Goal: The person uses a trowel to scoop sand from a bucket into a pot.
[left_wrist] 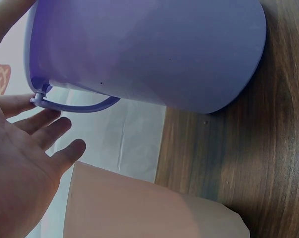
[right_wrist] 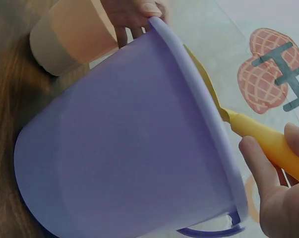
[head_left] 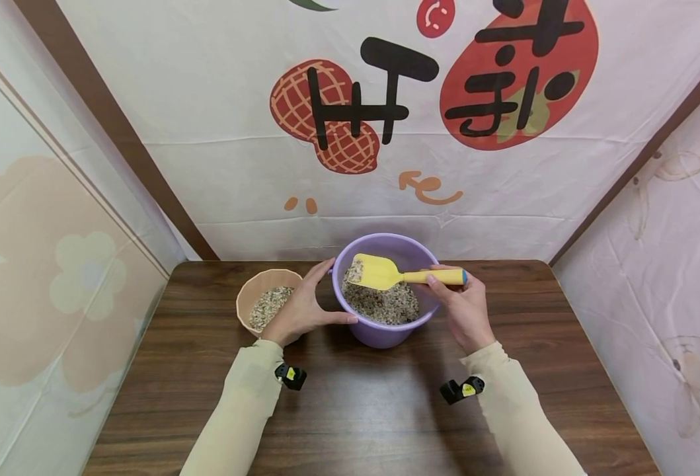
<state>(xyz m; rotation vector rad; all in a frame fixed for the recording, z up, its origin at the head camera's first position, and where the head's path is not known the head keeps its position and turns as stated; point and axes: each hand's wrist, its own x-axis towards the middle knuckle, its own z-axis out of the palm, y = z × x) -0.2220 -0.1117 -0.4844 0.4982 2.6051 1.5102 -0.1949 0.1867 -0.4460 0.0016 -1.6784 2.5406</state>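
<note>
A purple bucket (head_left: 431,317) stands on the table, partly filled with loose grey-brown grains (head_left: 385,305). My right hand (head_left: 467,307) grips the yellow handle of a toy shovel (head_left: 376,272) at the bucket's right side. The shovel's blade is over the bucket's opening, with a few grains at its tip. My left hand (head_left: 308,307) spans the bucket's left side, its thumb on the near rim and its fingers stretched along the side. In the left wrist view those fingers (left_wrist: 52,130) lie close to the bucket handle's pivot (left_wrist: 38,99).
Left of the bucket is a peach-coloured tub (head_left: 244,301) with similar grains in it, partly behind my left hand. Both containers stand near the back edge of the dark wooden table (head_left: 373,410). A printed cloth (head_left: 231,172) hangs behind the table.
</note>
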